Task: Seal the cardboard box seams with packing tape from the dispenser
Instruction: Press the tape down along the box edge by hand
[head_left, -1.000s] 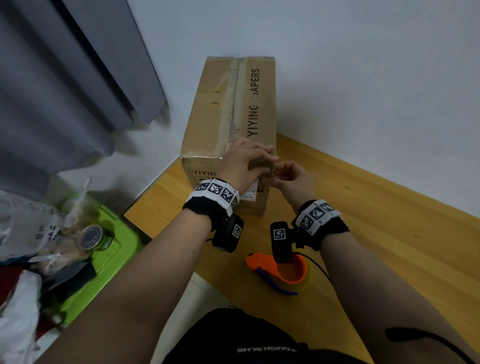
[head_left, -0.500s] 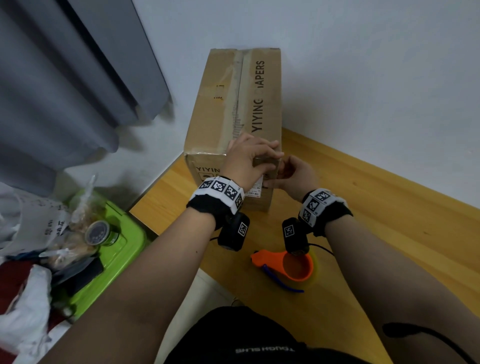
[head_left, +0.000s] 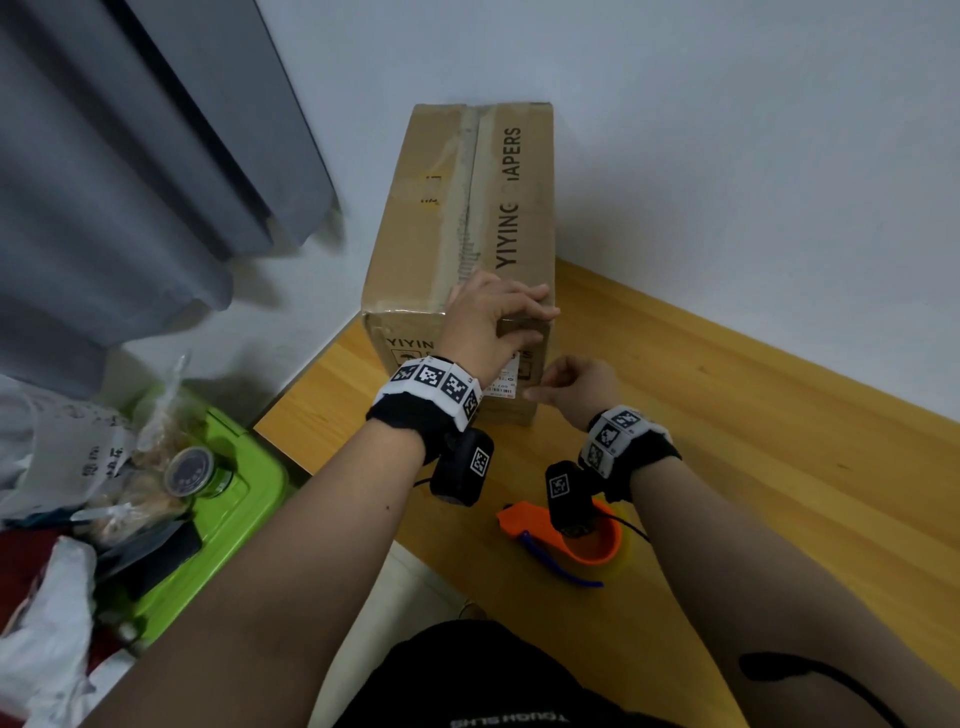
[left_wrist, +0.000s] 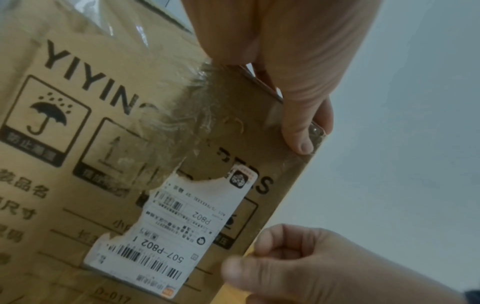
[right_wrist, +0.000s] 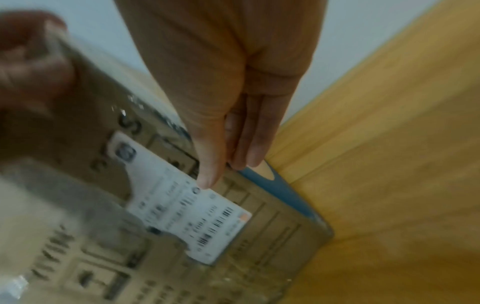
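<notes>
A tall brown cardboard box (head_left: 462, 249) printed with black lettering is standing on the light wooden floor (head_left: 753, 441) against the pale wall, its long top seam running away from the person under a strip of clear packing tape (head_left: 457, 208). The left hand (head_left: 491, 325) is lying over the near top edge at the right corner, fingers stretched flat across the lid and thumb (left_wrist: 298, 131) pressing a shiny tape end down onto the front face. The right hand (head_left: 576, 387) is sitting lower, at the box's right vertical edge, just beside a torn white shipping label (left_wrist: 176, 226); its fingers are curled in and seem to be pinching a thin clear film against the thumb, though the right wrist view is too blurred to make that certain. The orange tape dispenser (head_left: 566, 538) is lying on the floor near the person, untouched, well apart from both hands. The tape is likely thin, limp and very sticky, prone to folding onto itself, so it is best taken by a free end and kept taut. The cardboard looks stiff at its corners yet already scuffed and torn on the front, so firm pressing belongs along edges instead of the flap middles.
</notes>
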